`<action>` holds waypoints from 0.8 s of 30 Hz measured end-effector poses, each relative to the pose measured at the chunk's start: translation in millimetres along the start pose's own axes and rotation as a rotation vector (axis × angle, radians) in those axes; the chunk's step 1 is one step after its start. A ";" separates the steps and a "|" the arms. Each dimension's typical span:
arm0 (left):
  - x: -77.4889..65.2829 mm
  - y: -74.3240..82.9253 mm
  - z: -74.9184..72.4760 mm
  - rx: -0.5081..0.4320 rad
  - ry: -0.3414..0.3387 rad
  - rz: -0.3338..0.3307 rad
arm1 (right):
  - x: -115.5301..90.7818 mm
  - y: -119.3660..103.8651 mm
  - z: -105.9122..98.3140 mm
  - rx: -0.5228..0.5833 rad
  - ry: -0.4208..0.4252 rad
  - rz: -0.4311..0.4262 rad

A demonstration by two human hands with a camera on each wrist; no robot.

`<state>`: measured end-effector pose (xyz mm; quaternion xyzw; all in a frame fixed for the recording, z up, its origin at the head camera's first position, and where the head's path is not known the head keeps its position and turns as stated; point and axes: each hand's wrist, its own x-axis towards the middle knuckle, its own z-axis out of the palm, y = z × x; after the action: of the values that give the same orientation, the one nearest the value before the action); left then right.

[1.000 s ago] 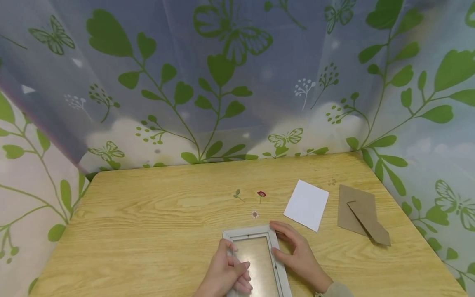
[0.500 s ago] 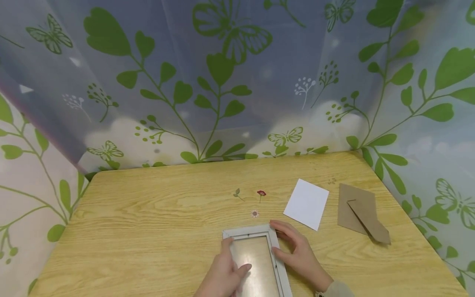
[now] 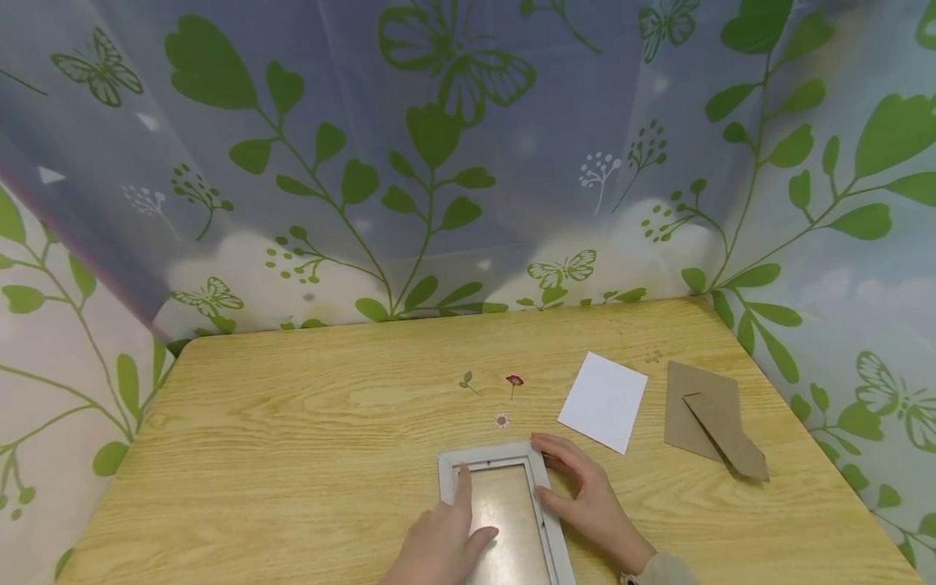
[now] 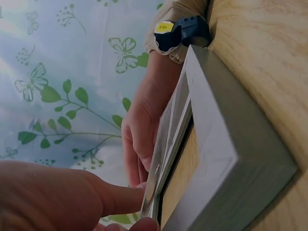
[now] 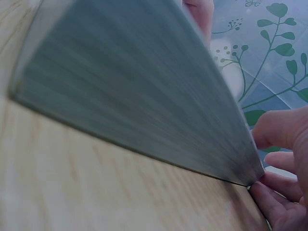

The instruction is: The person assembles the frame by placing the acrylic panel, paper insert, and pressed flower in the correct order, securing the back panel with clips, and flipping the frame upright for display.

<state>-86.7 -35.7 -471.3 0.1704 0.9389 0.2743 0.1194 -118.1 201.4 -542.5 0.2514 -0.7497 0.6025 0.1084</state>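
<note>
A white picture frame lies back-side up at the table's front, with a clear pane inside it. My right hand grips its right side near the far corner, thumb at the inner edge and fingers around the outside. In the head view my left hand points its index finger straight at the far left inner corner, with the thumb stretched over the pane. The left wrist view shows that thumb touching the pane, another fingertip close by. Other left fingers are mostly hidden.
Beyond the frame lie a red pressed flower, a leafy sprig and a pale daisy-like flower. Rightward are white paper, a brown backing board with stand and faint small petals. A patterned curtain surrounds the wooden table.
My left hand's fingers have shifted: bent over the pane before, its index finger now stretches to the far left inner corner. The right hand and the frame stay put.
</note>
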 end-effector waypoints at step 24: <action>-22.1 -15.1 17.6 0.342 0.441 0.655 | 0.7 -6.6 -0.4 -0.015 0.004 0.027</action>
<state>-64.7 -47.8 -491.3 0.4141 0.8702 0.1679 -0.2077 -115.4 200.7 -536.5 0.2389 -0.7573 0.5989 0.1036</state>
